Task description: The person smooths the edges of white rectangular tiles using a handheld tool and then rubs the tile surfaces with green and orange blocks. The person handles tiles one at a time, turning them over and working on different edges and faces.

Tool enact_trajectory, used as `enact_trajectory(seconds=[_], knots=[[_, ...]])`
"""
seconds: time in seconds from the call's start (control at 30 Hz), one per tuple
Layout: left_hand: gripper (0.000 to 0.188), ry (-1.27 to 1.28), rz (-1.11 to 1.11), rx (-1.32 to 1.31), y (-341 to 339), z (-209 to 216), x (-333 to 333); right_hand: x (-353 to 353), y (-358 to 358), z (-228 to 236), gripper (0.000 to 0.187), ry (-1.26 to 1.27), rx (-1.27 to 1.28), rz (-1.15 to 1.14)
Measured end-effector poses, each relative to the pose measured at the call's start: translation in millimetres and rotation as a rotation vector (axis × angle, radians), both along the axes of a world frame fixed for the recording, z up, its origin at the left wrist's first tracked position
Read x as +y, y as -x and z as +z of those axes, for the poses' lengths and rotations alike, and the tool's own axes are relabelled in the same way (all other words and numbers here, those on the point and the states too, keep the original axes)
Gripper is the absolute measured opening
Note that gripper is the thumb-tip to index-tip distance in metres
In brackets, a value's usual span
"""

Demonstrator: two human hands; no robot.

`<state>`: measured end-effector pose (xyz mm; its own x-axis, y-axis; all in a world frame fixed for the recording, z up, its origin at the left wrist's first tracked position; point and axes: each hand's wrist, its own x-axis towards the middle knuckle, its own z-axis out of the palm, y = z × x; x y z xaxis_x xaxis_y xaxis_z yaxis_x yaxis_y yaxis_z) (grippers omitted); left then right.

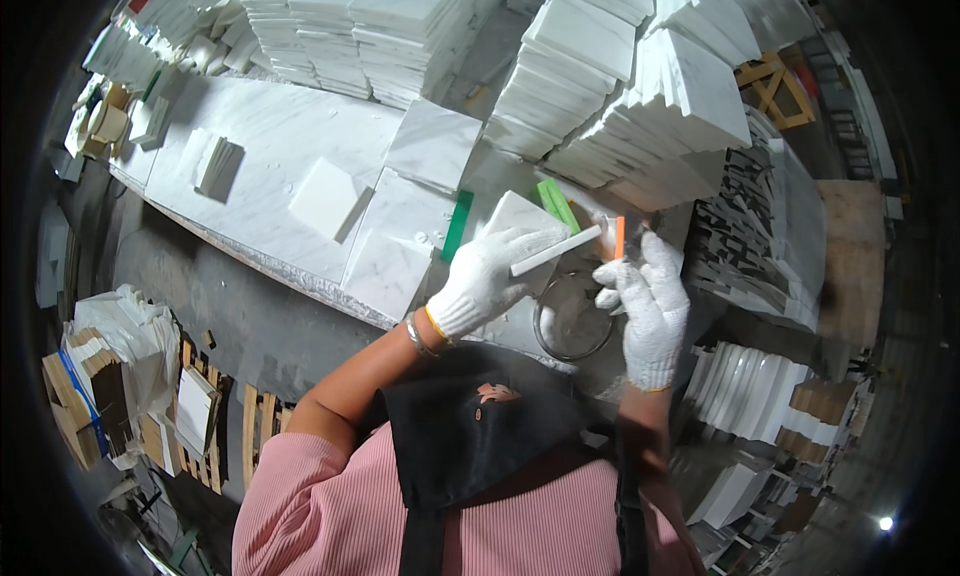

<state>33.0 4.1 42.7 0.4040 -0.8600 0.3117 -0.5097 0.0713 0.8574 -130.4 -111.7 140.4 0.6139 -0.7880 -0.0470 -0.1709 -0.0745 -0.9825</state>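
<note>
My left hand [490, 276], in a white knitted glove, is closed on a pale marble tile [522, 214], whose narrow edge [556, 251] faces me. My right hand [650, 306], gloved alike, is raised just right of the tile. Its fingers are closed around a small flat orange piece [620, 238], which stands close to the tile's right end; whether they touch, I cannot tell. A bright green block [557, 206] lies behind the tile. Left of it is a dark green strip [458, 226]. Between my hands, close to my body, sits a round metal ring [541, 328].
Tall stacks of marble tiles [410, 21] and leaning tile rows [580, 56] line the far side. Loose tiles [325, 198] lie on the marble-topped table [290, 126]. White-wrapped bundles [745, 391] stand at the right, wooden pallets [262, 421] at the lower left.
</note>
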Motion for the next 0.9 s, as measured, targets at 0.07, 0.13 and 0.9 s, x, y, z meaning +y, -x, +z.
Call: enact_trajectory(seconds=[0.07, 0.13, 0.9], knots=[[0.042, 0.007, -0.123, 0.13, -13, 7, 1, -11, 8, 7, 0.034, -0.04, -0.009, -0.008], [0.038, -0.048, -0.277, 0.273, -30, 12, 1, -22, 13, 16, 0.031, -0.043, 0.024, -0.016], [0.046, 0.275, -0.533, 0.176, -47, -10, -27, -60, -70, 16, 0.04, 0.351, 0.292, 0.992]])
